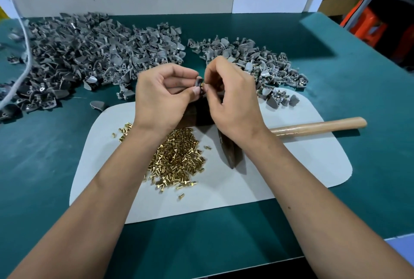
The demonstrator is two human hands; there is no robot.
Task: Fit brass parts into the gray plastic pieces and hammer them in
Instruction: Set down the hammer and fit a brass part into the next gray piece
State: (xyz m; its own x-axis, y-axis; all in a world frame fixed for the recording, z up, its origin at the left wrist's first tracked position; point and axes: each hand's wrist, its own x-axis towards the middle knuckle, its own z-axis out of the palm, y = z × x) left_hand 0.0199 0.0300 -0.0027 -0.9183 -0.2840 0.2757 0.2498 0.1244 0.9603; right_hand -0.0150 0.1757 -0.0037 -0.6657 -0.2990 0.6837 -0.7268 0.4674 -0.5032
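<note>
My left hand pinches one gray plastic piece between thumb and fingertips, held above the mat. My right hand meets it from the right, its fingertips pressing a small brass part against the piece. A heap of loose brass parts lies on the white mat under my left wrist. The hammer lies on the mat with its dark head below my right wrist and its wooden handle pointing right. A dark block sits under my hands, mostly hidden.
A large pile of gray plastic pieces covers the far left of the green table. A smaller pile of gray pieces lies at the far right, spilling onto the mat. A white cable hangs at the left. White panels stand behind.
</note>
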